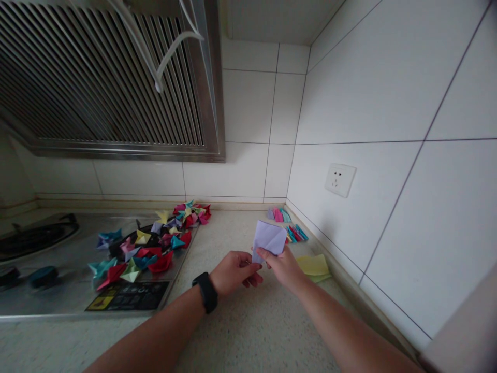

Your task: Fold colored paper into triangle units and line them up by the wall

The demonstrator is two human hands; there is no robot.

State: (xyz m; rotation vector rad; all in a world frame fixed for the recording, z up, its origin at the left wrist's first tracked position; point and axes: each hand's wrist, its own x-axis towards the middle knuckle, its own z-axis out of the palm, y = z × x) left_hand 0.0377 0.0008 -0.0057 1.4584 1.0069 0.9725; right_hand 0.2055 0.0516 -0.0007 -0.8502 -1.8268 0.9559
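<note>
A lavender sheet of folded paper (269, 236) is held up over the counter, with crease lines across its face. My right hand (282, 263) grips its lower right part, thumb on the front. At the lower left corner of the paper, my left hand (236, 272) has its thumb and forefinger pinched together; a black watch band is on that wrist. To the right of my right hand, yellow paper (313, 266) lies on the counter. Many folded paper figures (149, 253) in red, blue, yellow, pink and lavender are heaped on the stove to the left.
Small folded paper strips (297, 233) and more pieces (278, 214) lie near the back right corner. The gas stove (73, 295) fills the left, under a range hood (128, 150). A tiled wall with a socket (340, 180) bounds the right.
</note>
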